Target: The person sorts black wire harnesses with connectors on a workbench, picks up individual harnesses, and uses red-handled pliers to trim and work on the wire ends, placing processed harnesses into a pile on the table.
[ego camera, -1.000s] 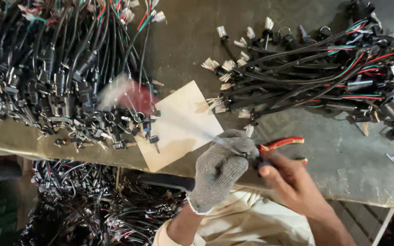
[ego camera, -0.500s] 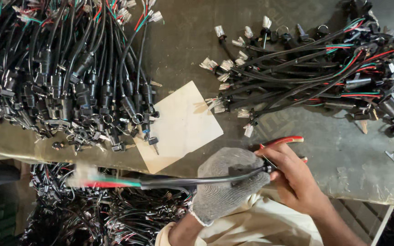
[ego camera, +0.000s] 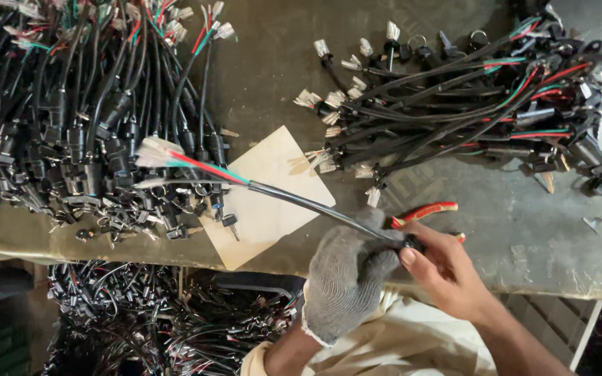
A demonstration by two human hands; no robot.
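My left hand (ego camera: 346, 278), in a grey knit glove, is closed around the near end of a black cable (ego camera: 301, 202). The cable runs up and left over the table and ends in red, green and white wires with pale terminals (ego camera: 158, 153). My bare right hand (ego camera: 440, 268) pinches the same cable end right beside the glove, fingertips on a small black part. Red-handled pliers (ego camera: 423, 212) lie on the table just beyond my right hand, partly hidden by it.
A large heap of black cable harnesses (ego camera: 71, 118) covers the table's left side, another heap (ego camera: 482, 104) the upper right. A pale square sheet (ego camera: 273, 195) lies between them. More harnesses (ego camera: 148, 320) lie below the table edge.
The cable's wired end swung from low on the left, below the table edge, up over the left heap. Both hands stayed together at the near end.
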